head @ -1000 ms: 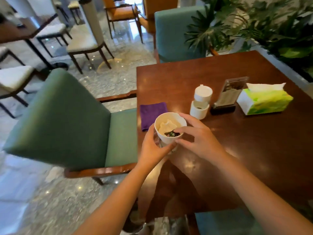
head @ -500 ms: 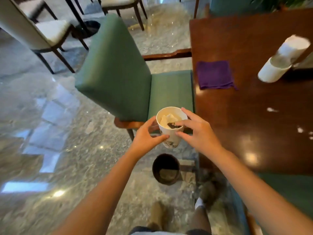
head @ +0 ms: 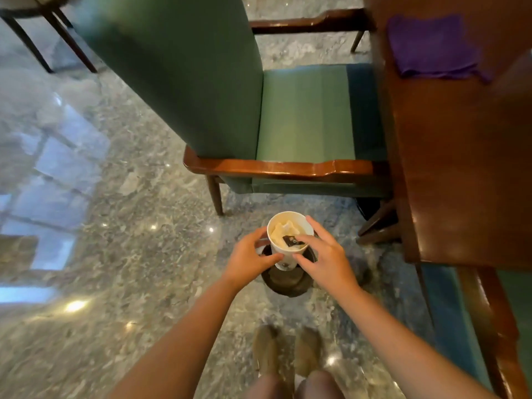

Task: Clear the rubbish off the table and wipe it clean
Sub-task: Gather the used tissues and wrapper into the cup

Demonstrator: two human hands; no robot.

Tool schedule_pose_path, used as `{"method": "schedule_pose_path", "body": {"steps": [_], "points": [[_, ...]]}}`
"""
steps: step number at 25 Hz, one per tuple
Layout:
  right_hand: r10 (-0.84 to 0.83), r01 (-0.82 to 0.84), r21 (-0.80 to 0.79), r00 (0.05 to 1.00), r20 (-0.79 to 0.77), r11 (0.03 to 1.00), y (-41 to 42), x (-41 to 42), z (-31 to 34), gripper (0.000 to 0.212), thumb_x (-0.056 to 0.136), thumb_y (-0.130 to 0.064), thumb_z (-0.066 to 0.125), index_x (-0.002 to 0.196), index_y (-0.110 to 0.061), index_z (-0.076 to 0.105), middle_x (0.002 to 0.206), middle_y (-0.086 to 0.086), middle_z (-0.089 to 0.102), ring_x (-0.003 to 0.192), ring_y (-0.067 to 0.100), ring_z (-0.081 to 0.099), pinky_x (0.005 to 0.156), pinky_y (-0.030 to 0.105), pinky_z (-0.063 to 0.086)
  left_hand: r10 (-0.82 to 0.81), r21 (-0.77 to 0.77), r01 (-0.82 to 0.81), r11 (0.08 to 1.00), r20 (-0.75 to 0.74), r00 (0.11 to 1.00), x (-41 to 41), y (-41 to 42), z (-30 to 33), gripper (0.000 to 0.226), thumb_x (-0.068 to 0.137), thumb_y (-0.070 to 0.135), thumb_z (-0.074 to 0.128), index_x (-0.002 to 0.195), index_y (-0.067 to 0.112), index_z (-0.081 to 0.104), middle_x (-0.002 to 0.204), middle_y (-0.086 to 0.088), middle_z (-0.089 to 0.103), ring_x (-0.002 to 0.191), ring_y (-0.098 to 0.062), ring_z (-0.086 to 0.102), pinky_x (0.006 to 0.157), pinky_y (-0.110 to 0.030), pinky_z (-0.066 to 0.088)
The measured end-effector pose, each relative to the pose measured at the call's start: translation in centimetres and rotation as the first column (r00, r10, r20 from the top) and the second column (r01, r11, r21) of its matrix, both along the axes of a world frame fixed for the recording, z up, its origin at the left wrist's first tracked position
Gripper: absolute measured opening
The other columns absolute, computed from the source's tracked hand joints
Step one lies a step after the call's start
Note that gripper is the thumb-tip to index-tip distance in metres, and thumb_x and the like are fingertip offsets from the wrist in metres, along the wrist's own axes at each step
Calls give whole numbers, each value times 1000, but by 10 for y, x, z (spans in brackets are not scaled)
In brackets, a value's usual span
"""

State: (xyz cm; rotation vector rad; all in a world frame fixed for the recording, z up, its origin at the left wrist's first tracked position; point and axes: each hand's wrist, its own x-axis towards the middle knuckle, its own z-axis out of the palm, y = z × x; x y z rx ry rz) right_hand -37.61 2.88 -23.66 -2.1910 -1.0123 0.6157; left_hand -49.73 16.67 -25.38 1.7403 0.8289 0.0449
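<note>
A white paper cup (head: 285, 256) stuffed with crumpled tissue and a dark wrapper hangs over a dark round bin (head: 286, 279) on the floor. My left hand (head: 249, 256) grips the cup's left side. My right hand (head: 324, 259) holds its right side, fingers over the rim. A purple cloth (head: 431, 47) lies on the brown table (head: 460, 168) at the upper right.
A green chair (head: 305, 110) with wooden arms stands beside the table, just beyond the bin. My feet (head: 288, 349) are on the marble floor below the bin. Another chair's legs (head: 43, 38) show at the top left.
Both hands carried the cup off the table edge and down over the floor bin. The view tilted down, so the table items other than the cloth left the frame.
</note>
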Motion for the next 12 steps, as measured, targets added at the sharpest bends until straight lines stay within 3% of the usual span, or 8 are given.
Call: {"method": "schedule_pose_path", "body": {"steps": [4,8,10,12], "points": [[16,-15,-55,1000,14,998,-2,5,-111,37,76,-16,74,112,-12,65,147,5,38,133,23,39,106,34,37,-6,-17,6,1000,-4,1000,6,-6,-108,56,72,18,79,110,46,50,104,29,57,96,16,54,76,-7,47],[51,-47,-101,998,40,994,-1,7,-201,36,77,-14,73,112,-9,65,145,11,39,133,26,39,105,33,38,6,-53,-7,999,-13,1000,9,-12,-197,55,73,21,78,117,42,51,112,20,59,101,3,57,70,-6,46],[46,-40,-109,998,51,993,1,8,-239,36,77,-14,73,111,-10,65,146,11,38,133,25,39,104,29,35,-8,-60,6,998,-24,1000,12,-12,-230,57,74,22,77,113,51,47,112,25,57,102,7,56,71,-4,45],[53,-44,-160,997,52,986,0,10,-269,37,78,-18,72,114,-13,63,148,7,34,134,22,35,103,28,36,-46,-52,43,998,-51,998,15,-12,-259,62,75,23,77,121,48,44,120,22,55,112,4,52,84,-9,43]]}}
